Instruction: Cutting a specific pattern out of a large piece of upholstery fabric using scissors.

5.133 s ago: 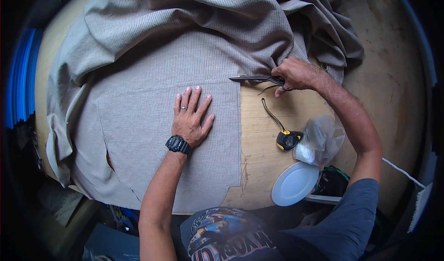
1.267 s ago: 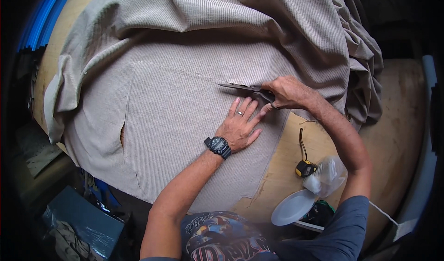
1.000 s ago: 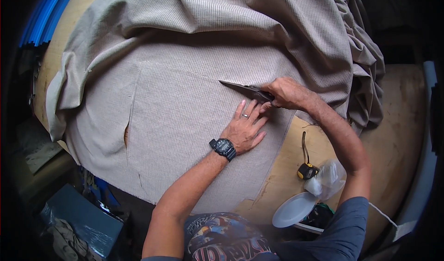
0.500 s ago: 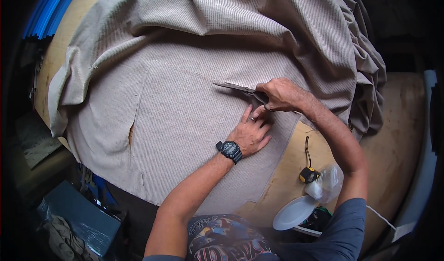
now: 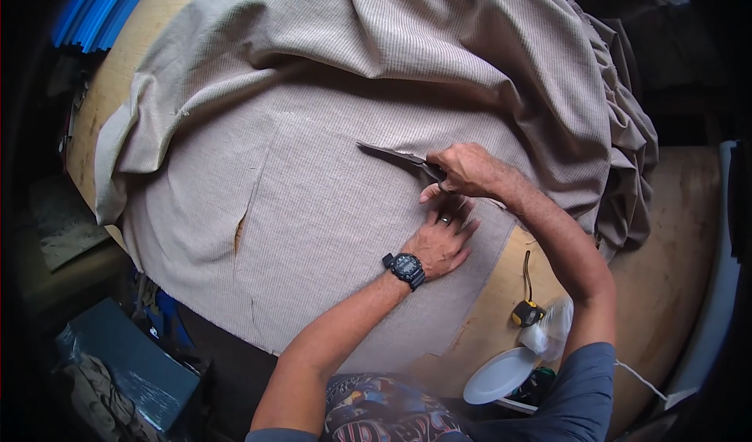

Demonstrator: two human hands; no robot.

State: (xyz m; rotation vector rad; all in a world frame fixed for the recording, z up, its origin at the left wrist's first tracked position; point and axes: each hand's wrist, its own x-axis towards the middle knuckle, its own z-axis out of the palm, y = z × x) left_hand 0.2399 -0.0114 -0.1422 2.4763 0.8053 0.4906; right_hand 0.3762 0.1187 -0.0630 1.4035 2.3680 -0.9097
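A large piece of beige ribbed fabric (image 5: 329,230) lies over the wooden table, flat in front of me and bunched in thick folds at the far side. My right hand (image 5: 470,172) is closed round the handles of a pair of scissors (image 5: 395,155). Their blades point left along the cloth, just below the folds. Flat on the fabric below the scissors rests my left hand (image 5: 440,242), fingers spread, a ring on one finger and a black watch (image 5: 406,268) on the wrist. A slit shows in the cloth further left, with wood visible through it.
On the wooden table (image 5: 501,285) at right sit a yellow-black tape measure (image 5: 528,313), a clear plastic bag (image 5: 551,328) and a white oval plate (image 5: 500,376). Blue strips (image 5: 102,7) stand at far left. A dark plastic-wrapped box (image 5: 133,364) is at lower left.
The view has shifted a little, so most things sit slightly lower and to the right. The scissors have moved slightly left over the cloth, and my left hand stays flat below them.
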